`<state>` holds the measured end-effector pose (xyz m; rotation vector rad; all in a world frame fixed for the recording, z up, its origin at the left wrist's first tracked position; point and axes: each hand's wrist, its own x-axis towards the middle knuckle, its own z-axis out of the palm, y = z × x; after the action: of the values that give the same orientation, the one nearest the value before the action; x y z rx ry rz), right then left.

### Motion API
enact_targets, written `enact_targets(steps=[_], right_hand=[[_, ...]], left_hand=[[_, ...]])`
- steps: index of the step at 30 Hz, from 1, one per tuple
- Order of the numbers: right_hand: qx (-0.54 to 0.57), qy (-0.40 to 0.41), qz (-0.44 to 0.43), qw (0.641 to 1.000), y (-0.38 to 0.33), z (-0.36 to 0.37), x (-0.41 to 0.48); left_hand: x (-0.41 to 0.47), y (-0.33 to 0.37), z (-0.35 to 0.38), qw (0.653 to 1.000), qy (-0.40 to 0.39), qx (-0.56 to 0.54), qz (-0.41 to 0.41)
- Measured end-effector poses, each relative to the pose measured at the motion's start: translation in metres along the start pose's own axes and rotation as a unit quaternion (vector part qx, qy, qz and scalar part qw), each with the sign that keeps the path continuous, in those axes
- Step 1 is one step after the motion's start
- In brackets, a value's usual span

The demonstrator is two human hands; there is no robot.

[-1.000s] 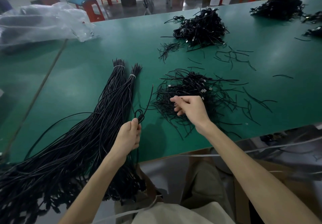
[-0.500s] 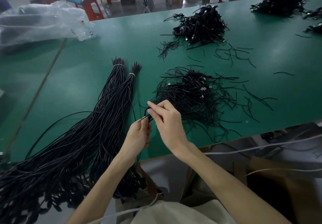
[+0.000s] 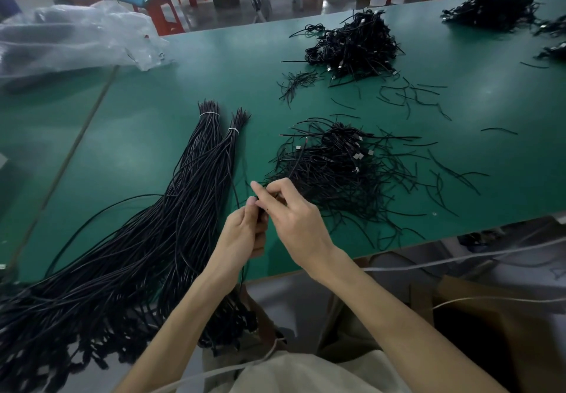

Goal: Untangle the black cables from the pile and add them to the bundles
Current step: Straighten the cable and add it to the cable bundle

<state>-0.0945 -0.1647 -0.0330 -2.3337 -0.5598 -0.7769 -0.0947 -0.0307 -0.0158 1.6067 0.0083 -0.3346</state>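
Head view: the left hand (image 3: 245, 235) grips a thin black cable (image 3: 236, 192) over the near edge of the green table (image 3: 137, 154). The right hand (image 3: 295, 222) apparently pinches it too, though the contact is hidden. Just left lie two tied bundles of long black cables (image 3: 196, 184). Beyond the hands lies the tangled black cable pile (image 3: 337, 163).

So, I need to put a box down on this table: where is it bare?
The table is bare left of the bundles, up to the plastic bag. Crowded to the right: the near pile, far pile and loose scraps around them.
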Motion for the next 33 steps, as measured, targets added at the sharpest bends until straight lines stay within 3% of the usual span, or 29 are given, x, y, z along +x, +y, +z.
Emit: enact_targets(steps=[3, 12, 19, 21, 23, 24, 27, 28, 33], right_hand=[[-0.03, 0.021, -0.03, 0.999, 0.001, -0.002, -0.002], [-0.081, -0.016, -0.122, 0.989, -0.003, -0.008, -0.007], [-0.092, -0.078, -0.114, 0.986, -0.003, -0.012, -0.012], [-0.016, -0.081, -0.066, 0.994, -0.004, -0.013, -0.019], [0.116, -0.053, 0.048, 0.991, -0.007, -0.014, -0.024], [0.186, -0.045, 0.129, 0.973, -0.008, -0.015, -0.024], [0.373, -0.07, 0.34, 0.86, -0.009, -0.021, -0.014], [0.39, -0.083, 0.363, 0.842, -0.009, -0.022, -0.011], [0.399, -0.153, 0.372, 0.824, -0.012, -0.018, -0.006]], left_hand=[[-0.002, 0.0, -0.003, 0.999, -0.006, -0.034, -0.009], [-0.001, -0.005, -0.012, 0.999, -0.001, -0.037, -0.015], [-0.001, -0.008, -0.017, 0.999, 0.029, -0.018, -0.022], [0.001, -0.006, -0.021, 0.999, 0.051, -0.007, -0.01], [0.002, -0.004, -0.024, 0.998, 0.058, 0.007, 0.006], [0.002, -0.003, -0.025, 0.998, 0.058, 0.019, 0.015], [0.004, -0.004, -0.022, 0.995, 0.058, 0.071, 0.045], [0.005, -0.005, -0.02, 0.993, 0.061, 0.088, 0.059], [0.008, -0.013, -0.013, 0.976, 0.077, 0.163, 0.119]])
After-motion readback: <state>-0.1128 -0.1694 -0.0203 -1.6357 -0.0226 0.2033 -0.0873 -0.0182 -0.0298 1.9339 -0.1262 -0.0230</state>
